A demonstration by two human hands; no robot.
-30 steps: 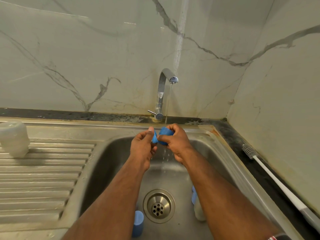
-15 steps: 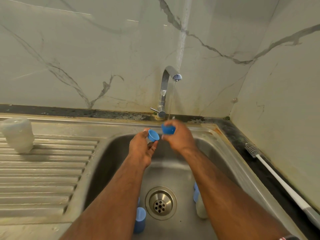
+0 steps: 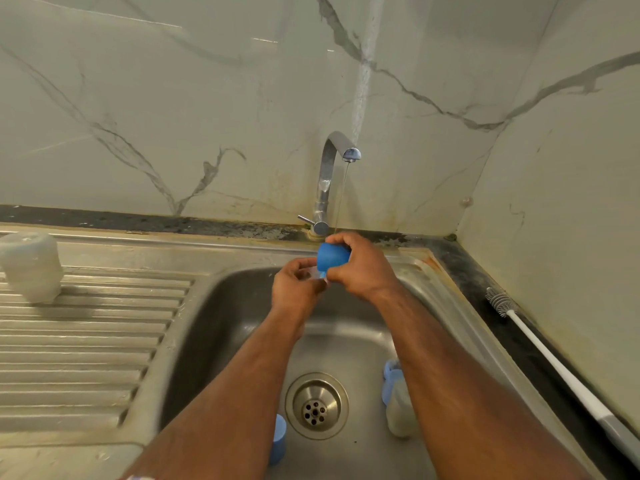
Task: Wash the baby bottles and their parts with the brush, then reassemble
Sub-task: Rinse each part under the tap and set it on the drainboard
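Two hands at work under tap (image 3: pixel 341 161): right hand (image 3: pixel 363 268) clamped round blue cap (image 3: pixel 332 257), left hand (image 3: pixel 294 289) pinching a small clear part (image 3: pixel 317 273), wet and likely to slip into sink (image 3: pixel 221 306).

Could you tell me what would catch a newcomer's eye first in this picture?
Two hands meet under the running tap, above the sink: the right hand grips a blue cap, the left hand pinches a small clear part. The brush lies idle on the right-hand counter.
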